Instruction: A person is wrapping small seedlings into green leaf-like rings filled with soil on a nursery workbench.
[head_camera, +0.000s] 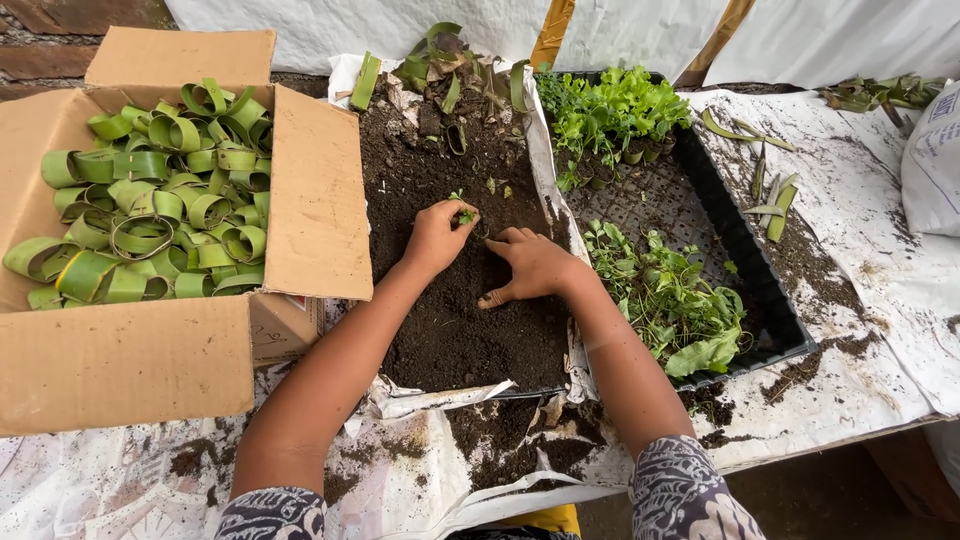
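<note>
Outdoors, at the worktop: we work both hands in a heap of dark soil.
Left hand: our left hand pinches a small green seedling, upright, at its fingertips.
Right hand: our right hand lies flat, fingers spread on the soil, just right of the seedling.
Nearer hand: the left.
Around: cardboard box of curled leaf strips to the left; black seedling tray to the right.

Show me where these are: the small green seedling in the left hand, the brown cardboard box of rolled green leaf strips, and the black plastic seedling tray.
small green seedling (463, 213), head view, its leaves.
brown cardboard box (120, 365), head view, near wall.
black plastic seedling tray (752, 262), head view, right rim.
</note>
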